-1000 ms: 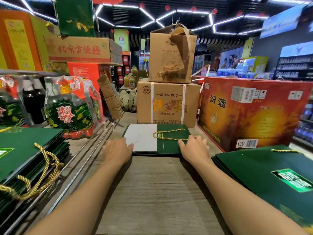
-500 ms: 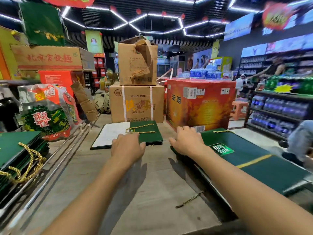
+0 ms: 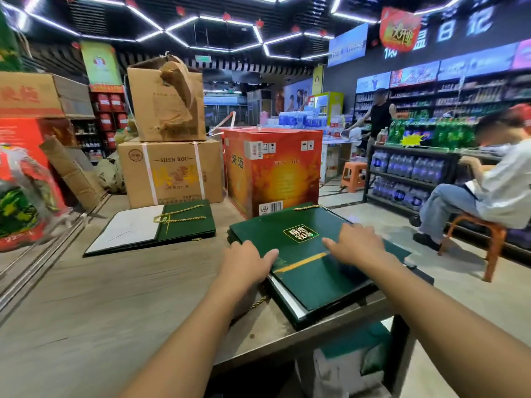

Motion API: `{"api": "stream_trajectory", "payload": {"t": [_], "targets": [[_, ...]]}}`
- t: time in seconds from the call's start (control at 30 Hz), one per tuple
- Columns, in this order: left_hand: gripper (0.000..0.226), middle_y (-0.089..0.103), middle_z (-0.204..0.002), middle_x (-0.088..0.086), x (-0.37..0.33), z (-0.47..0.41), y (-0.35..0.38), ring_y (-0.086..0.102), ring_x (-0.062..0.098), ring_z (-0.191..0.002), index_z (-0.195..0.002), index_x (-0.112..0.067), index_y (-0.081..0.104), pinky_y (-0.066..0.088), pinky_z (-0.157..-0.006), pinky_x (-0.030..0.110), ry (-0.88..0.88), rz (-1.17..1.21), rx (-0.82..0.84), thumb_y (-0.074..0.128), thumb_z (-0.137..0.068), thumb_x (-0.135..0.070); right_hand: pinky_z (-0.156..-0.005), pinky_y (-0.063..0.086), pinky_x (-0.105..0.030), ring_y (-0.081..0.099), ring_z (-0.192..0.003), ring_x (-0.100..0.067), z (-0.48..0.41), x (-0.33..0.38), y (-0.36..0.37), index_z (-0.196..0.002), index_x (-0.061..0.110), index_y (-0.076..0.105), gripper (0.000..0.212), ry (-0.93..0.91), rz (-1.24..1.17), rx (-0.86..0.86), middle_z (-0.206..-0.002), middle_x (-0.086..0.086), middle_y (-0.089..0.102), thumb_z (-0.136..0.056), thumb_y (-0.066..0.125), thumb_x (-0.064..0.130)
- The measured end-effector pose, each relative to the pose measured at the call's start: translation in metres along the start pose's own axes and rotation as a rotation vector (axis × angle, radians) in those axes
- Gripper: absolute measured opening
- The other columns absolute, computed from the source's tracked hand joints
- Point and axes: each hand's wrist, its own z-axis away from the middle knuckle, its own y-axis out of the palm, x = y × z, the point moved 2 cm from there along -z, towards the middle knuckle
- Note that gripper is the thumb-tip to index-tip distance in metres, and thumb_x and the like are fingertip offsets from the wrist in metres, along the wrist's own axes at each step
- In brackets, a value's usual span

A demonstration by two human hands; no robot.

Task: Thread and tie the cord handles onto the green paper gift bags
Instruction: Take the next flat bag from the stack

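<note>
1. The bench fills the near view. Under its near right corner lies something green and white, too blurred to identify.
2. A stack of green bags lies flat on the right corner of the bench, close to the edge.
3. A short gold cord lies on the bench just beside the stack's left side, below the left wrist.
4. The left hand sits at the stack's left edge. Its thumb lies on the top bag's face and its fingers bend down past the edge. I cannot tell whether they grip the paper.
5. The right hand rests palm down on the top bag with its fingers spread and straight, gripping nothing. It lies just right of the gold-framed label.
6. A cord handle shows at the stack's far edge.
7. Farther left, apart from the stack, a single green bag lies flat with its white panel turned up and a gold handle on top.
8. Behind it stand two stacked cardboard boxes, with a red box beside them.
9. Beyond, on the right, a seated person faces shelves of bottles.
</note>
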Motion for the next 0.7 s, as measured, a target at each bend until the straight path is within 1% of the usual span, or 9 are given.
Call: {"api": "stream_trajectory", "payload": {"t": [0.1,0.2,0.27,0.37,0.43,0.53,0.57,0.63,0.7], "targets": [[0.077,0.064,-0.122,0.013,-0.001,-0.003,0.011,0.059,0.030,-0.114,-0.123,-0.009,0.061,0.053,-0.093,0.042,-0.029,0.093,0.039,0.051,-0.084,-0.075,-0.107,0.039,-0.047,0.043,-0.133,-0.038,-0.006,-0.026,0.002,-0.136,0.012,0.051,0.072,0.088,-0.054,0.009,-0.140,-0.016,0.053,-0.095,0.045,0.071],[0.069,0.066,-0.116,0.009,0.002,-0.006,0.015,0.065,0.025,-0.096,-0.108,-0.015,0.067,0.056,-0.081,0.036,-0.078,0.214,0.041,0.063,-0.073,-0.075,-0.108,0.036,-0.045,0.043,-0.134,-0.037,-0.009,-0.039,0.005,-0.140,0.013,0.049,0.083,0.141,-0.079,0.014,-0.142,-0.014,0.052,-0.089,0.046,0.079],[0.071,0.067,-0.114,0.007,0.003,-0.006,0.014,0.067,0.023,-0.089,-0.105,-0.015,0.068,0.059,-0.079,0.037,-0.108,0.322,0.030,0.069,-0.064,-0.073,-0.106,0.036,-0.045,0.043,-0.133,-0.036,-0.011,-0.040,0.004,-0.138,0.015,0.051,0.084,0.143,-0.075,-0.005,-0.140,-0.014,0.053,-0.087,0.048,0.081],[0.055,0.069,-0.108,0.008,0.006,-0.007,0.016,0.069,0.026,-0.084,-0.105,-0.009,0.066,0.063,-0.062,0.037,-0.196,0.566,0.055,0.085,-0.071,-0.048,-0.104,0.037,-0.047,0.042,-0.130,-0.037,-0.011,-0.036,0.005,-0.134,0.015,0.052,0.082,0.139,-0.094,-0.075,-0.138,-0.016,0.050,-0.084,0.054,0.080],[0.050,0.072,-0.104,0.010,0.008,-0.006,0.014,0.069,0.028,-0.085,-0.105,-0.009,0.065,0.062,-0.061,0.039,-0.235,0.669,0.073,0.088,-0.071,-0.038,-0.102,0.038,-0.048,0.040,-0.128,-0.038,-0.010,-0.036,0.007,-0.132,0.013,0.051,0.083,0.148,-0.123,-0.139,-0.137,-0.018,0.047,-0.082,0.058,0.079],[0.039,0.071,-0.104,0.007,0.010,-0.008,0.010,0.064,0.019,-0.077,-0.110,-0.009,0.063,0.047,-0.052,0.026,-0.227,0.726,0.046,0.084,-0.081,-0.024,-0.102,0.038,-0.048,0.039,-0.126,-0.038,-0.008,-0.037,0.008,-0.126,0.011,0.051,0.079,0.158,-0.200,-0.230,-0.135,-0.019,0.045,-0.082,0.062,0.075],[0.035,0.071,-0.104,0.007,0.010,-0.007,0.009,0.062,0.016,-0.075,-0.109,-0.010,0.060,0.044,-0.050,0.025,-0.227,0.778,0.029,0.082,-0.083,-0.018,-0.102,0.038,-0.048,0.038,-0.126,-0.038,-0.007,-0.037,0.007,-0.125,0.010,0.051,0.077,0.169,-0.237,-0.256,-0.134,-0.019,0.045,-0.082,0.063,0.074],[0.028,0.072,-0.102,0.010,0.007,-0.005,0.003,0.065,0.017,-0.076,-0.101,-0.011,0.057,0.050,-0.056,0.027,-0.227,0.903,-0.006,0.079,-0.084,-0.006,-0.102,0.038,-0.049,0.038,-0.126,-0.039,-0.006,-0.038,0.004,-0.126,0.009,0.052,0.076,0.190,-0.302,-0.300,-0.134,-0.019,0.046,-0.083,0.064,0.071],[0.029,0.073,-0.096,0.010,0.005,-0.003,-0.004,0.070,0.022,-0.081,-0.097,-0.012,0.058,0.059,-0.074,0.038,-0.214,1.008,-0.043,0.082,-0.081,-0.007,-0.102,0.038,-0.049,0.038,-0.126,-0.039,-0.004,-0.038,0.001,-0.128,0.010,0.052,0.076,0.191,-0.363,-0.340,-0.133,-0.019,0.046,-0.084,0.065,0.070]]}}
